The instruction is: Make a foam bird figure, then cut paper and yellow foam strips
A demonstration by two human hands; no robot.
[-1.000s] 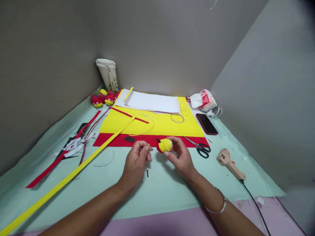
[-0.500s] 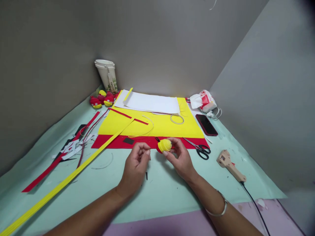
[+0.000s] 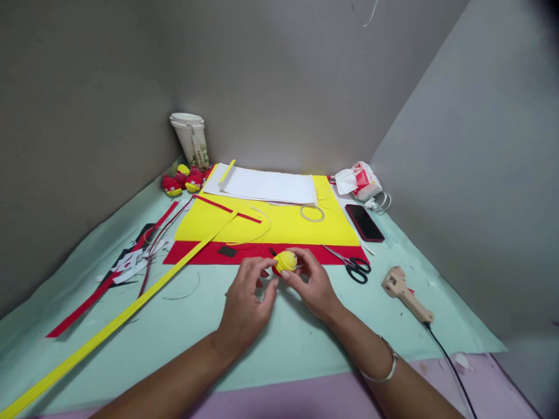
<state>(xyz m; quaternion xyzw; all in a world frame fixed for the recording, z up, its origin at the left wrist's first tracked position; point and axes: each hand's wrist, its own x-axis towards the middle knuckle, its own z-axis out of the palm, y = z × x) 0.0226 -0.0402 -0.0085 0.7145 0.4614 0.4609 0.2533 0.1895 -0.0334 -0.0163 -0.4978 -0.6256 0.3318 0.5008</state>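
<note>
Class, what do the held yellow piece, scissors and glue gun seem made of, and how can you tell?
Yellow piece: ribbed, matt, perhaps corrugated paper. Scissors: smooth grey blades, probably metal; black loops, likely plastic. Glue gun: smooth beige casing with moulded contours, likely plastic.

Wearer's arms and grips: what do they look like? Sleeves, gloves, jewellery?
Left grip and right grip are ungloved human hands; no rings show, nails too small to judge. Left forearm and right forearm show no sleeves. A slim silver-coloured bangle circles the right forearm.
</note>
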